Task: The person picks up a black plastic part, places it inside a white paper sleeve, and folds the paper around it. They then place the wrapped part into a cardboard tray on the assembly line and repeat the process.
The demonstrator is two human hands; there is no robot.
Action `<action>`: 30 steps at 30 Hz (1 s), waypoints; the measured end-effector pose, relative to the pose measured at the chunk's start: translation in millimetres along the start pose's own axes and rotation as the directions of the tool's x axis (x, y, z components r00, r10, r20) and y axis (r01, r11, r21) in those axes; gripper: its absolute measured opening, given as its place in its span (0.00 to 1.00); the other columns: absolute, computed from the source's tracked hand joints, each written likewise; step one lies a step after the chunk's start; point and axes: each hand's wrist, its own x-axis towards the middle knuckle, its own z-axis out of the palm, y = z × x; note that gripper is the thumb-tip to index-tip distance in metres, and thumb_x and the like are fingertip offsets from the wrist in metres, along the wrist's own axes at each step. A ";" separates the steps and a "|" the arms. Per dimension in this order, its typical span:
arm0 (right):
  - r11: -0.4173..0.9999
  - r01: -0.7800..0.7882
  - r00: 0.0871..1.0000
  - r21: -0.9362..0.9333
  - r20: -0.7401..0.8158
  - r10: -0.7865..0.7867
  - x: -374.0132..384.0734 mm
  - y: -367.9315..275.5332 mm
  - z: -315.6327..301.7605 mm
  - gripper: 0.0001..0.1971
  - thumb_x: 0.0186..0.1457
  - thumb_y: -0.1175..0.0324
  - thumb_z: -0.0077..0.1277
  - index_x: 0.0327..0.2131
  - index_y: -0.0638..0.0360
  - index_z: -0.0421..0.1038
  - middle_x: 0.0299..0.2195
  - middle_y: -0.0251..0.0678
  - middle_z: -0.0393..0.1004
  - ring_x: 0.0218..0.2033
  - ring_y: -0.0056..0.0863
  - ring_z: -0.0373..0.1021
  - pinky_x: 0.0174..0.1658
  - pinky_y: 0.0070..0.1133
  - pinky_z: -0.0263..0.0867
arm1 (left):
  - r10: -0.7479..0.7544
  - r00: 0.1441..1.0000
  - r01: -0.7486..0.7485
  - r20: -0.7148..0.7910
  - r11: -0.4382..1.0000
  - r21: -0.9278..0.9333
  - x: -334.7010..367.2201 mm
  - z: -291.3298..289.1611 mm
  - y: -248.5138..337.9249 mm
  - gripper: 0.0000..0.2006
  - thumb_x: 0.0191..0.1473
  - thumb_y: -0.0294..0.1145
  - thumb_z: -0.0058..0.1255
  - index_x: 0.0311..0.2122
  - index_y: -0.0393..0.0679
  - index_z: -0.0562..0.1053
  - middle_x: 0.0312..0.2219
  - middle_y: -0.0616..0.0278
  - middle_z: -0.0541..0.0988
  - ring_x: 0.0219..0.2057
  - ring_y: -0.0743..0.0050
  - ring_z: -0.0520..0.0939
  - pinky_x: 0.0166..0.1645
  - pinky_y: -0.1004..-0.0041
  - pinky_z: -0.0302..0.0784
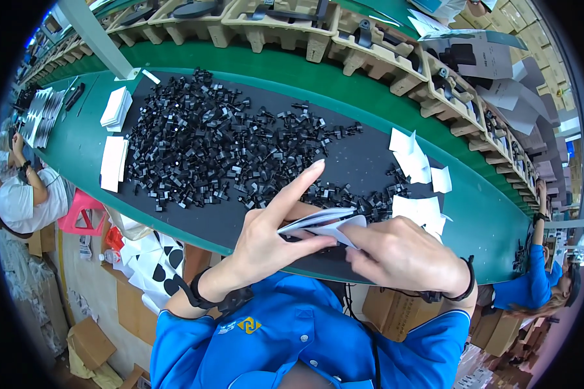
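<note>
Over the near edge of the work table (485,238), my two hands hold a small white paper packet (322,218) with its leaves spread apart; I cannot tell whether it is a booklet or a sleeve. My left hand (264,241) pinches its left end between thumb and fingers, the index finger pointing up and away. At the right end, the fingers of my right hand (409,255) are closed on the paper, and some fingertips are hidden. Just beyond lies a wide heap of small black plastic parts (204,133) on a dark mat (360,152).
White paper stacks (113,162) lie left of the heap, and loose white papers (410,157) lie right. Moulded pulp trays (285,29) line a green conveyor (240,59) behind. A metal post (97,39) rises at far left. Co-workers sit at left (36,198) and right (532,279).
</note>
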 end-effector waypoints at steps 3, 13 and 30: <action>0.997 0.052 0.991 0.054 -0.127 -0.044 -3.7 -3.9 6.9 0.16 0.46 0.72 0.55 0.40 0.63 0.68 0.16 0.37 0.69 0.17 0.35 0.69 0.20 0.27 0.65 | 0.066 0.994 -0.076 -0.090 0.991 -0.107 -1.9 3.2 5.4 0.41 0.41 0.21 0.61 0.60 0.44 0.54 0.42 0.55 0.76 0.37 0.73 0.80 0.40 0.76 0.77; 0.917 0.264 0.782 0.299 -0.623 -0.022 -14.7 30.5 48.6 0.16 0.37 0.76 0.62 0.36 0.58 0.76 0.23 0.27 0.69 0.21 0.18 0.62 0.20 0.14 0.58 | -0.068 0.998 0.070 0.017 0.955 -0.289 -9.1 11.9 10.8 0.34 0.47 0.21 0.56 0.59 0.36 0.55 0.51 0.51 0.68 0.41 0.72 0.78 0.35 0.78 0.79; 0.927 -0.012 0.895 -0.376 -0.417 -0.158 -29.8 17.3 8.6 0.22 0.32 0.74 0.60 0.38 0.51 0.76 0.35 0.27 0.74 0.28 0.22 0.66 0.25 0.13 0.62 | -0.248 0.962 0.271 0.113 0.919 -0.287 23.0 9.0 17.8 0.36 0.46 0.23 0.58 0.59 0.35 0.54 0.41 0.55 0.75 0.39 0.72 0.78 0.32 0.78 0.79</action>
